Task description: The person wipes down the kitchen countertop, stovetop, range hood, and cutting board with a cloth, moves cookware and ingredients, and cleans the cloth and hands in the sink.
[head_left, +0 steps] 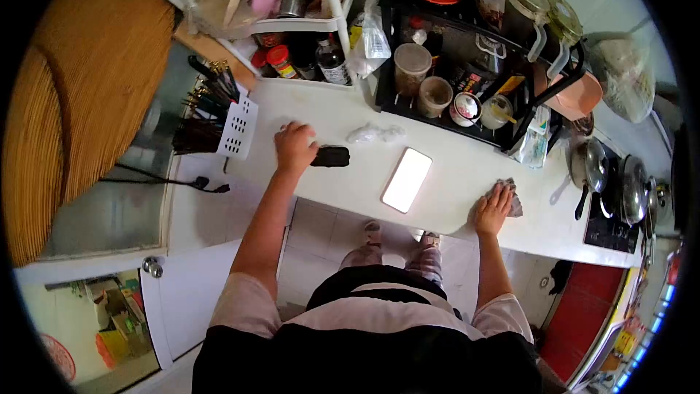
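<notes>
My left hand (294,147) is over the left part of the white counter (328,113), its fingers bent, right beside a black object (331,157); whether it touches or holds something is hidden. On the right, my right hand (494,208) lies on a crumpled greyish cloth (515,198), its fingers stretched over it. Between the hands a phone with a bright white screen (407,180) lies flat. Behind it is a crumpled piece of clear plastic (375,133).
A white perforated basket of chopsticks (238,128) stands at the left. Behind the counter are a white shelf (299,25) and a black rack (467,128) with jars. Pans (633,190) and a stove (611,230) are at the right.
</notes>
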Tool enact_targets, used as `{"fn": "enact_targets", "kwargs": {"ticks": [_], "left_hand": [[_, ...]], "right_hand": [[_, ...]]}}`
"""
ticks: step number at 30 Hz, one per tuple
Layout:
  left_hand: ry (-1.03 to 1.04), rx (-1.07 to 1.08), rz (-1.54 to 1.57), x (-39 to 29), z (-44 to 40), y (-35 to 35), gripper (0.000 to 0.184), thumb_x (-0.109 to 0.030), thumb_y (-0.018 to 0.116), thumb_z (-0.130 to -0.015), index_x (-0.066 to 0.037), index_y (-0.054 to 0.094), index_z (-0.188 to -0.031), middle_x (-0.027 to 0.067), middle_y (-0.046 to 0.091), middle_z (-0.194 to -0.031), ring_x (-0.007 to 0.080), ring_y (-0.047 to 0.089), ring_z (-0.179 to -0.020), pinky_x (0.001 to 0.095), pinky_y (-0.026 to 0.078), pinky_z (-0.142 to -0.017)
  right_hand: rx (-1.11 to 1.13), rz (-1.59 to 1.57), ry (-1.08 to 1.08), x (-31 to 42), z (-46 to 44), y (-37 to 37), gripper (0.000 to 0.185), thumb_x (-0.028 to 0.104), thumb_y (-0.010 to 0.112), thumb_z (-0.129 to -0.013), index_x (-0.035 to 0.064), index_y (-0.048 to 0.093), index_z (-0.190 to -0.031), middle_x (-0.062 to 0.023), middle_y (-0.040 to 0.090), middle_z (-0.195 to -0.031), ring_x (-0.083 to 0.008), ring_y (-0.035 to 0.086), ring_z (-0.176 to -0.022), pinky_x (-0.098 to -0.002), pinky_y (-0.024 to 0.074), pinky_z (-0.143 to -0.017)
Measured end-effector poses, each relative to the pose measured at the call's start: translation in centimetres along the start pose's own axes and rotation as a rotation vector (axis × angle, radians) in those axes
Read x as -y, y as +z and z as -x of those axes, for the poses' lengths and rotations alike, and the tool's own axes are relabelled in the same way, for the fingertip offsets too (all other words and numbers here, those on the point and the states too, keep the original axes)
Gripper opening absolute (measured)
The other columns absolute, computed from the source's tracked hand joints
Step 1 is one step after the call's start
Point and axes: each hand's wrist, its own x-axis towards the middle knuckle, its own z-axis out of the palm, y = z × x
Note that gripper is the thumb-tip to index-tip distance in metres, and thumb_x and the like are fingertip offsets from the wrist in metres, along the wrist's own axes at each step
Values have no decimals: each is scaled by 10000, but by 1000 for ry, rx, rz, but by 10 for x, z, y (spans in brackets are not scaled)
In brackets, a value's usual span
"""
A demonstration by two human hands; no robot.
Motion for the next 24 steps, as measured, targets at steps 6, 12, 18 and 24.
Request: {"fn": "enact_targets", "kwargs": {"ticks": [6,12,18,24], "left_hand": [[23,277,66,-74,-57,35,289,-237,760,-632,-157,659,-891,78,586,-994,295,527,-1069,429,393,-858],[70,394,-124,-79,-68,61,220,-231,709,-676,-162,700,-885,86,594,-1070,294,503,-1153,460,376,-901],[3,121,-182,-17,-83,65,103,-237,671,-710,-166,695,-781,75,638,-936,291,585,-976,472,415,-841],[-98,119,-138,55,-86,45,147,-275,697,-731,-164,665,-821,64,629,-919,279,611,-885,444,473,-736]], "right_hand": [[108,-23,-161,18,48,-36,603,240,526,-889,29,339,-1421,-216,246,-1504,-416,203,-1387,-483,180,-1148],[38,5,-84,15,13,-24,591,257,501,-896,58,336,-1428,-194,257,-1504,-387,224,-1385,-473,199,-1137],[15,-52,-10,25,25,-19,592,247,512,-888,56,344,-1422,-199,247,-1506,-402,240,-1373,-494,212,-1125],[49,-68,-59,46,58,-31,513,209,527,-888,27,435,-1358,-215,338,-1453,-385,302,-1345,-488,248,-1109]]}}
